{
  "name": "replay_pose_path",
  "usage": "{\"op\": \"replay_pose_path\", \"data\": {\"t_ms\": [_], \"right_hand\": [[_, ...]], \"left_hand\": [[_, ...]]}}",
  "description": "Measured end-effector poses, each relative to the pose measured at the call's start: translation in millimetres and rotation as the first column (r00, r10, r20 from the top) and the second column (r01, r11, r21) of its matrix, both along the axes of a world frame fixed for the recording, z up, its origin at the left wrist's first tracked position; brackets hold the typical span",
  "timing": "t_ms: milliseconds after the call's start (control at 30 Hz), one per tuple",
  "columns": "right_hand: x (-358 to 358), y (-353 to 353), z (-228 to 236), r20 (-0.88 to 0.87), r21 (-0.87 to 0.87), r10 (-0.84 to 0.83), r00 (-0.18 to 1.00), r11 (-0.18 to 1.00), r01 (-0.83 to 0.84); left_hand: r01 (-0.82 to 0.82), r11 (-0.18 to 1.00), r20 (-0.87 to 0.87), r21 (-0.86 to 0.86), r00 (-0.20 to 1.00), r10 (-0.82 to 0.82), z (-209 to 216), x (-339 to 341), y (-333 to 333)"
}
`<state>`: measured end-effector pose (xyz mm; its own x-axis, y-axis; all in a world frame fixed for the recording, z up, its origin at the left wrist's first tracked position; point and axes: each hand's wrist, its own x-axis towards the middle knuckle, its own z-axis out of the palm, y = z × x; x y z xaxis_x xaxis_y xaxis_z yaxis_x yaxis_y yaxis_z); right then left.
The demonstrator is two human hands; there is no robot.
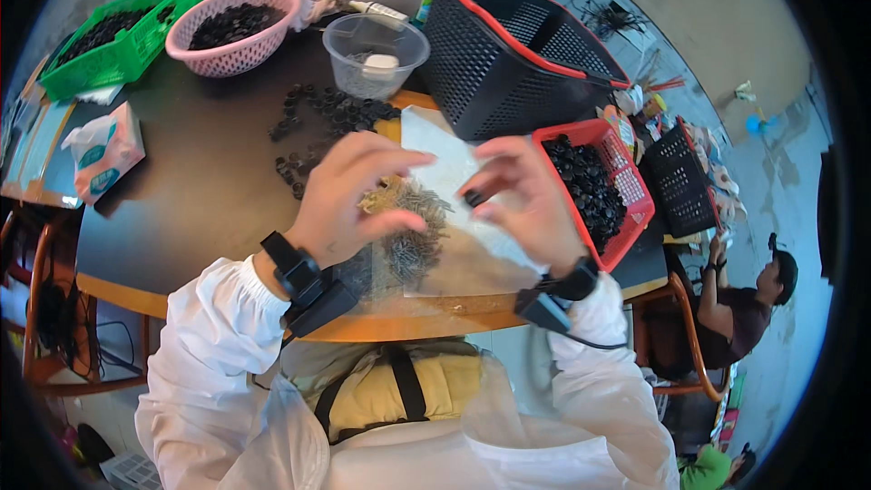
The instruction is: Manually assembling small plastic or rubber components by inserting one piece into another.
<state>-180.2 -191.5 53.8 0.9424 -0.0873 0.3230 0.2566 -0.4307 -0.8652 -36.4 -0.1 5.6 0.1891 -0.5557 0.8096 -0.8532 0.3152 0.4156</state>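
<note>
My left hand [340,191] hovers over a pile of thin metal pins [413,249], its thumb and forefinger apart and nothing seen between them. Opposite it, my right hand [531,204] pinches a small black cap-like part [473,198] at its fingertips, above a white sheet [445,150] on the table. Beyond my left hand lie loose black round parts [349,112]. Just right of my right hand stands a red plastic basket [646,206] filled with similar black pieces.
A clear tub [337,54] with a white item inside stands at the back beside a tall black basket [472,63]. Farther left are a pink bowl [227,63], a green crate [136,73] and a tissue pack [107,152]. Another person [748,308] sits at the right.
</note>
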Motion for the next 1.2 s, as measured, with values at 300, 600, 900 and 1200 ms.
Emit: {"op": "replay_pose_path", "data": {"t_ms": [300, 600, 900, 1200], "right_hand": [[-61, -137, 51, 0.1, -0.713, -0.69, 0.717, 0.453, 0.535], [54, -15, 27, 0.01, -0.644, -0.206, 0.978, 0.747, 0.164], [129, 3, -25, -0.013, -0.724, 0.058, 0.998, 0.688, -0.049], [124, -3, -33, -0.013, -0.609, 0.071, 0.997, 0.791, -0.064]], "left_hand": [[-0.16, 0.936, -0.569, -0.315, 0.821, -0.052, 9, -2, -4], [-0.117, 0.967, -0.751, -0.227, 0.653, -0.098, -2, 16, 5], [-0.282, 0.943, -0.742, -0.179, 0.668, 0.059, 4, 36, 0], [-0.272, 0.95, -0.52, 0.154, 0.795, 0.312, -6, 41, -3]]}}
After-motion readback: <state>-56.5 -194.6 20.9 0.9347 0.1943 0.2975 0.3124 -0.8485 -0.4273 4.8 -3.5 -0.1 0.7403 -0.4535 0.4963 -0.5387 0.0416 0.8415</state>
